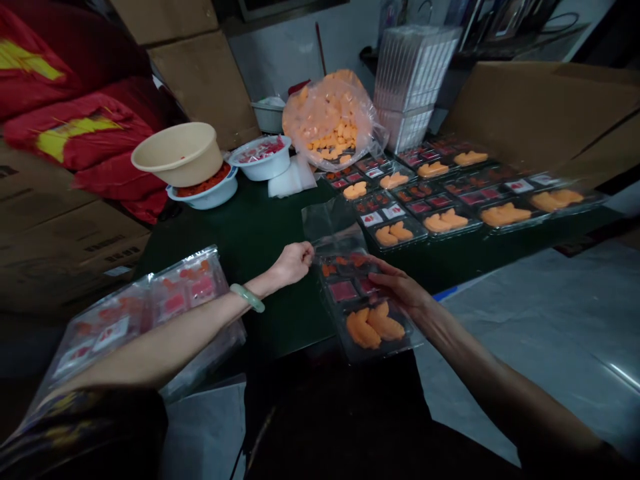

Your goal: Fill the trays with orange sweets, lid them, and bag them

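Observation:
A black compartment tray (344, 291) lies at the table's front edge, wrapped in a clear plastic bag (333, 223) whose loose end spreads away from me. Two orange leaf-shaped pieces (376, 325) fill its near compartment; small red and pink items sit in the others. My left hand (294, 263), fingers pinched together, is at the left edge of the bag near its loose end. My right hand (403, 285) grips the tray's right side through the plastic, thumb hidden. Left of me, bagged trays (173, 293) lie partly under my left forearm.
Several filled trays (440, 220) stand in rows at the right. Behind them are a large bag of orange pieces (333, 123) and stacked clear trays (413, 80). A cream basin (175, 153) and white bowls (263, 163) stand at the back left, near cartons and red sacks (90, 127).

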`<control>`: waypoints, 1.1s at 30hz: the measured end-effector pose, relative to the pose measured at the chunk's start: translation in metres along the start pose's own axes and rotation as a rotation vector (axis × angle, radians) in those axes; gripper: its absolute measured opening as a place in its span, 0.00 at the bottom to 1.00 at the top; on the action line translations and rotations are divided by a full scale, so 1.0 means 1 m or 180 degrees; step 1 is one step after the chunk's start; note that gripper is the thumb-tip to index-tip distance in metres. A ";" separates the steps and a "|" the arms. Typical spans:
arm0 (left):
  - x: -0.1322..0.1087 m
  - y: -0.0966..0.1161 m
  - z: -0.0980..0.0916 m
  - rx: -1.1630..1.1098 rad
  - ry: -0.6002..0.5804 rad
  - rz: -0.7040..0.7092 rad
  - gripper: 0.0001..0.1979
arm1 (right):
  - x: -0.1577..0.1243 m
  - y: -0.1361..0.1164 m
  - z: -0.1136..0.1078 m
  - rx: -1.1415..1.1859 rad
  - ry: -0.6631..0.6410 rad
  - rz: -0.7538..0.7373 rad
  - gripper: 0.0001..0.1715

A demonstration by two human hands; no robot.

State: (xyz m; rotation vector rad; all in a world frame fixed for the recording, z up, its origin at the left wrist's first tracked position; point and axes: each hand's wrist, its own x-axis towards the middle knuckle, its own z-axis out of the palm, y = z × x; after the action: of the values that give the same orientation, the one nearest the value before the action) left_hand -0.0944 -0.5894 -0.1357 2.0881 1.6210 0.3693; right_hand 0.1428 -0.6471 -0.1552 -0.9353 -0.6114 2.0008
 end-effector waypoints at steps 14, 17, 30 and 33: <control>-0.025 0.014 0.007 0.0830 -0.0148 0.0855 0.08 | 0.032 0.009 0.012 -0.0615 0.1260 -0.0384 0.12; -0.028 0.009 0.004 0.1355 -0.0411 0.0750 0.07 | 0.046 0.011 0.018 -0.1914 0.1406 -0.0811 0.15; -0.027 -0.001 0.004 0.1370 -0.0482 0.0946 0.11 | -0.001 0.023 -0.026 -0.5558 -0.0731 -0.2147 0.48; -0.026 0.002 0.002 0.1403 -0.0536 0.1082 0.11 | 0.006 0.027 -0.025 -0.5605 -0.0447 -0.2485 0.33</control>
State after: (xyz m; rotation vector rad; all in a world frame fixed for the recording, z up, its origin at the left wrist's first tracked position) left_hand -0.0989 -0.6153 -0.1343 2.6523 1.3357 -0.0694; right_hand 0.1473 -0.6547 -0.1909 -1.0932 -2.4608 0.4333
